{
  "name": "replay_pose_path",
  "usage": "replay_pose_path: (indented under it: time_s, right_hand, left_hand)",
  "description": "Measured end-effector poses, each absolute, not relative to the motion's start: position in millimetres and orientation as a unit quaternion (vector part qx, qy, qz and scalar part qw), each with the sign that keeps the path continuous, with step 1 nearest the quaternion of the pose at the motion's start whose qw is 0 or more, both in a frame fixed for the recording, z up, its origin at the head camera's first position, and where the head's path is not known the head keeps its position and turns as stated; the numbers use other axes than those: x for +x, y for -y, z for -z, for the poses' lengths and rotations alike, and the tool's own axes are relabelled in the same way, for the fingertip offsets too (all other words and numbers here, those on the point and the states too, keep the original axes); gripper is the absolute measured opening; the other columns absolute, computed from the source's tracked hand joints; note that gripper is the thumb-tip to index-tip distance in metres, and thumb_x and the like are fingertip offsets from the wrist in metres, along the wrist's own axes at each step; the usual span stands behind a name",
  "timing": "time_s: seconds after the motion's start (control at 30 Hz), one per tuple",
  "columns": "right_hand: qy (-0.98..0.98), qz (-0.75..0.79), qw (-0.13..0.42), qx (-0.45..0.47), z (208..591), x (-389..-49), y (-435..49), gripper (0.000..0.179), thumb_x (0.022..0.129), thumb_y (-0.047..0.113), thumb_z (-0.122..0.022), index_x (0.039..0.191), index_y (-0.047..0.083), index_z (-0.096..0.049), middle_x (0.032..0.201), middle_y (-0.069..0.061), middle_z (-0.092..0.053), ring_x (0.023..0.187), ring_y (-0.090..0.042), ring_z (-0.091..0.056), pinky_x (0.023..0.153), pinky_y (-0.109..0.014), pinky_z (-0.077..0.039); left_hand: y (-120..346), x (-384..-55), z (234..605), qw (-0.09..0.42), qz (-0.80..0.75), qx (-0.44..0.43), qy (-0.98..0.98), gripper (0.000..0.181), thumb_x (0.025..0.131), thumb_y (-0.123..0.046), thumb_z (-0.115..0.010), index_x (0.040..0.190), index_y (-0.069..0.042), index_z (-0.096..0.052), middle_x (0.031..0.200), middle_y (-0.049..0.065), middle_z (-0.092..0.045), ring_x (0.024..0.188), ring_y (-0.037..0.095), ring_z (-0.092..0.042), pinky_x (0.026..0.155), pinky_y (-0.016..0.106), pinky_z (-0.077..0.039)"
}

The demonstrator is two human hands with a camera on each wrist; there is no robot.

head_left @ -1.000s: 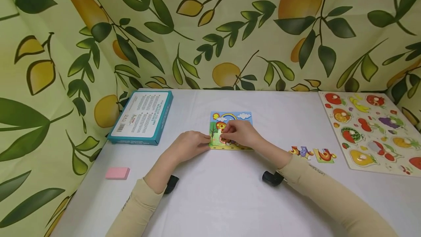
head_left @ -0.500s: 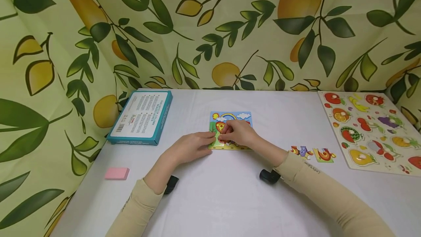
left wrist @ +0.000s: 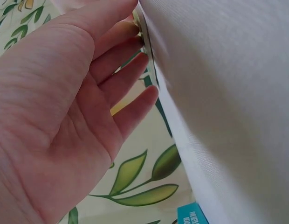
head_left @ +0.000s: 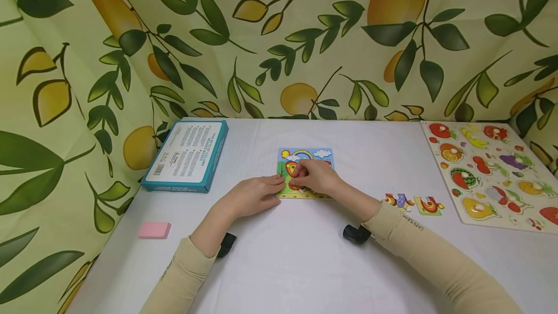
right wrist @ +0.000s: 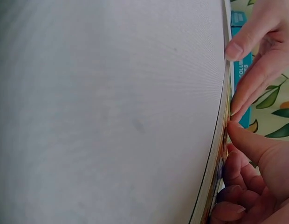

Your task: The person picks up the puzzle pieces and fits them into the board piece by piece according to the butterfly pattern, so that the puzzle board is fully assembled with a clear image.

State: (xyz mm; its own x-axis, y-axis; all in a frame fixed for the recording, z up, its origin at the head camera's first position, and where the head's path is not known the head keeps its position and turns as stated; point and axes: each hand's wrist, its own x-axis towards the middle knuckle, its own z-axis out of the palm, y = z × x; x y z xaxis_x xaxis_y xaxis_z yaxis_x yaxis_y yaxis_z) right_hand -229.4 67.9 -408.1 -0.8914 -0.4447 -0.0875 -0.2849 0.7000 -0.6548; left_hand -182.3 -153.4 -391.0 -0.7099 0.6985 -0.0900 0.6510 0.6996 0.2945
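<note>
A small picture puzzle board (head_left: pixel 322 153) with a sun, rainbow and clouds lies flat on the table. My left hand (head_left: pixel 255 194) rests at its left edge, fingers extended and tips on the board. Over the board's middle is my right hand (head_left: pixel 317 177), its thumb and bent index finger pinching at a green-and-red puzzle piece (head_left: pixel 289 190) that sits level in the picture. The hand hides part of that piece. In the right wrist view, the right thumb's tip meets the face of the board (right wrist: pixel 214 179), with the other fingers curled beside it.
Two loose puzzle pieces (head_left: pixel 430 205) lie right of the board, near the right forearm. Farther right is a wooden fruit board (head_left: pixel 492 178). A teal box (head_left: pixel 185 156) and a pink block (head_left: pixel 154 230) are on the left. Patterned cloth (head_left: pixel 301 52) hangs behind the table.
The right hand's piece has come down level in the lined slot that showed one second ago. The left fingers have slid slightly right onto the board.
</note>
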Motion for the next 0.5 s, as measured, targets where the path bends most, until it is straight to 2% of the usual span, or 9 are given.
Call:
replay_pose_path:
  time_s: [0.5]
  right_hand:
    - [-0.911, 0.326, 0.122, -0.220, 406.5, -227.7, -69.9, 0.026, 0.083, 0.033, -0.079, 0.088, 0.015, -0.061, 0.073, 0.003, -0.055, 0.068, -0.012, -0.049, 0.059, -0.027, -0.038]
  left_hand:
    - [154.1, -179.6, 391.0, 0.099, -0.136, 0.373, -0.912, 0.047, 0.097, -0.029, -0.062, 0.139, -0.009, -0.055, 0.149, 0.005, -0.045, 0.139, 0.021, -0.038, 0.109, 0.040, -0.036]
